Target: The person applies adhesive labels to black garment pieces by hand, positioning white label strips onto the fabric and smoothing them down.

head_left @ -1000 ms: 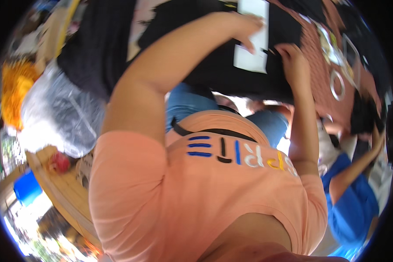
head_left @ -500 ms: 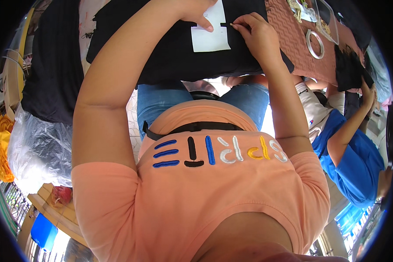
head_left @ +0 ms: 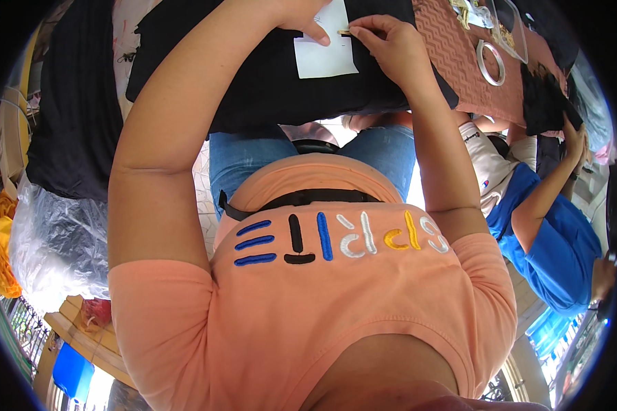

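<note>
A white paper piece (head_left: 325,60) with a notched side lies on black fabric (head_left: 267,96) in front of me. My left hand (head_left: 300,12) rests on the paper, its thumb stretched out across it; the upper edge of the picture cuts off its other fingers. Between thumb and fingertips, my right hand (head_left: 394,48) pinches a small gold-coloured piece (head_left: 345,31), which lies over the paper's right side near the notch. That piece is too small to name more exactly.
On the right, a white tape roll (head_left: 491,63) and a clear plastic container (head_left: 511,31) sit on brown patterned cloth (head_left: 452,75). A person in a blue top (head_left: 552,240) handles black fabric (head_left: 548,103). Dark cloth (head_left: 72,103) and a clear plastic bag (head_left: 58,240) are at left.
My right hand has moved left, bringing the small gold-coloured piece from beside the paper onto its right side. My left hand stays on the paper.
</note>
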`<state>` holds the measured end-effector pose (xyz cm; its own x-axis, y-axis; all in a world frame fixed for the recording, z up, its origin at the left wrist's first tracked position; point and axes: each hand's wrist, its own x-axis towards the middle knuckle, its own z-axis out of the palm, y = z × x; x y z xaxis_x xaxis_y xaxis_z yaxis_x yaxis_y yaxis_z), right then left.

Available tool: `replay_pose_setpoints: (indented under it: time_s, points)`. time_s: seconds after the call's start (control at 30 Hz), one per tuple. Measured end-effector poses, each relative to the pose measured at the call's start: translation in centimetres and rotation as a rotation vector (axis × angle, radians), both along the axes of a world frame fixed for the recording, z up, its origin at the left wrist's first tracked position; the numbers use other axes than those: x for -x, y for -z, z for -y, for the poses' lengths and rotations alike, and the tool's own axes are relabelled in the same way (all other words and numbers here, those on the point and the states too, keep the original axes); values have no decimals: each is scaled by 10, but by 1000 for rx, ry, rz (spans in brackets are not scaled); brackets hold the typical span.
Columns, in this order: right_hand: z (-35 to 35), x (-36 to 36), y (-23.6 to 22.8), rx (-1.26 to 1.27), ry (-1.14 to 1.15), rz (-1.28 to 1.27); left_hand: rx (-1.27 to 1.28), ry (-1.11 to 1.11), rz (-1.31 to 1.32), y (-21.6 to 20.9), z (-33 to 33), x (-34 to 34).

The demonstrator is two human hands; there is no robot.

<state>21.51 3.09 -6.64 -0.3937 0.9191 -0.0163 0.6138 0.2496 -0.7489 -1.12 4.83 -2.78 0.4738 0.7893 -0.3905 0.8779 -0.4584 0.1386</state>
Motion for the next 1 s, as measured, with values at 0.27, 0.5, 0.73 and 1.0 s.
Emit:
replay_pose_setpoints:
  time_s: [0.27,0.5,0.73,1.0]
  points:
    - [29,-37,-131,47,-813,-402,-1,36,1,12,-6,-1]
    - [58,-36,-154,59,-871,-472,-6,47,0,14,-8,-3]
    - [45,-47,-152,97,-494,-563,-7,46,17,13,-11,-3]
    - [17,-10,-58,50,73,-322,-3,40,15,17,-10,-1]
